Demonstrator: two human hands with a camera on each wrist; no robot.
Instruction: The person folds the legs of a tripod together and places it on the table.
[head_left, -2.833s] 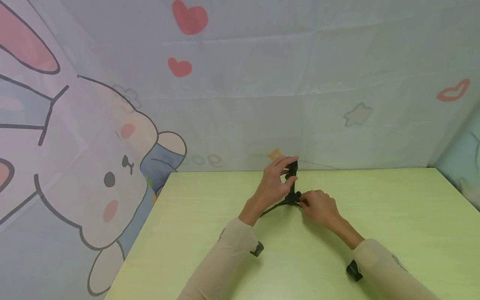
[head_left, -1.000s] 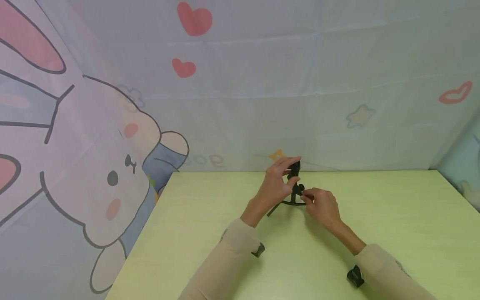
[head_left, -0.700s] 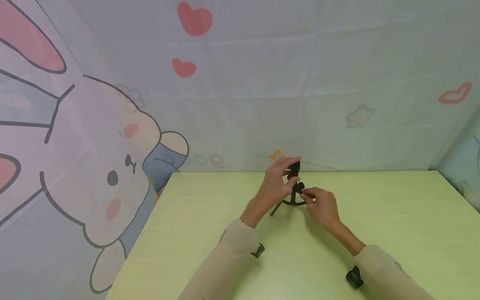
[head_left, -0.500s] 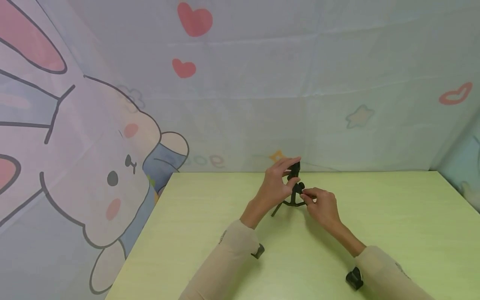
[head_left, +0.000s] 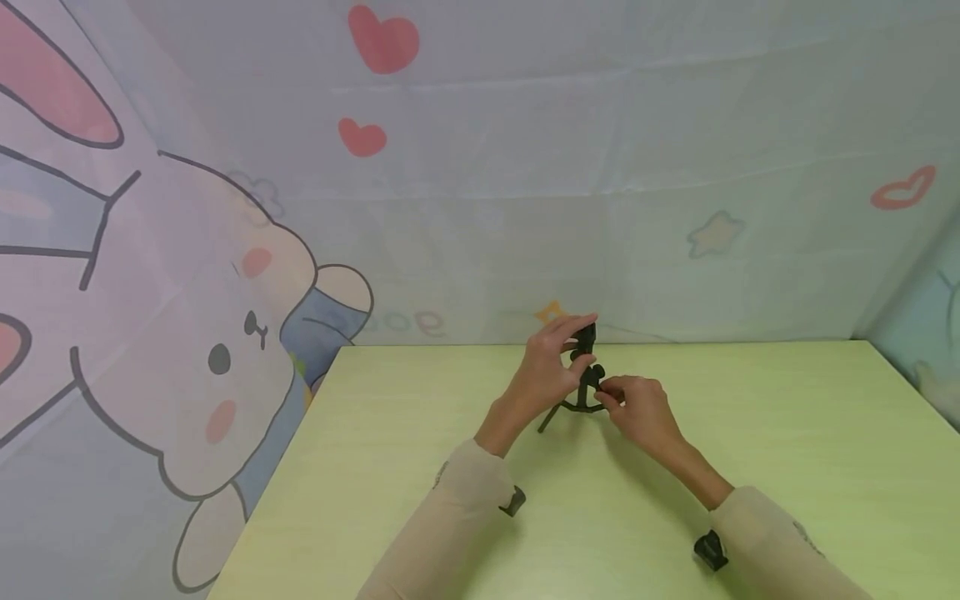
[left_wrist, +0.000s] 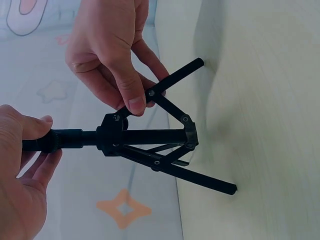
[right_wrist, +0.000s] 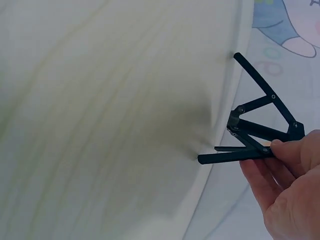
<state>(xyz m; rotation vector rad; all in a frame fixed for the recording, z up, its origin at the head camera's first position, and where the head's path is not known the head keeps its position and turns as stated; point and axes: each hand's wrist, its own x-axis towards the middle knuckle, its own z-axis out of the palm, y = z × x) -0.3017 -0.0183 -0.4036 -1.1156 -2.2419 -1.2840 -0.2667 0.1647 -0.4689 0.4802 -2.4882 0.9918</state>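
Observation:
A small black tripod [head_left: 583, 393] stands upright at the table's far side, its legs partly folded inward. My left hand [head_left: 538, 371] grips the upper column, with the thumb and fingers around it. Lower down, my right hand [head_left: 642, 410] pinches one leg [left_wrist: 180, 75] between thumb and fingers near its upper hinge. In the left wrist view the sliding collar [left_wrist: 111, 134] sits up the central rod [left_wrist: 155, 136], and hinged struts run to the legs. The right wrist view shows two more leg tips, right at the tabletop.
The pale yellow-green table [head_left: 360, 517] spreads around the tripod. A printed cloth backdrop [head_left: 480, 250] with hearts and a rabbit hangs just behind the table's far edge. Black wrist cameras [head_left: 710, 550] hang below both sleeves.
Since the earliest frame the tripod's collar has risen and its legs have drawn in from a wide, low spread. My right hand has shifted slightly upward with them. Over the last second little has moved.

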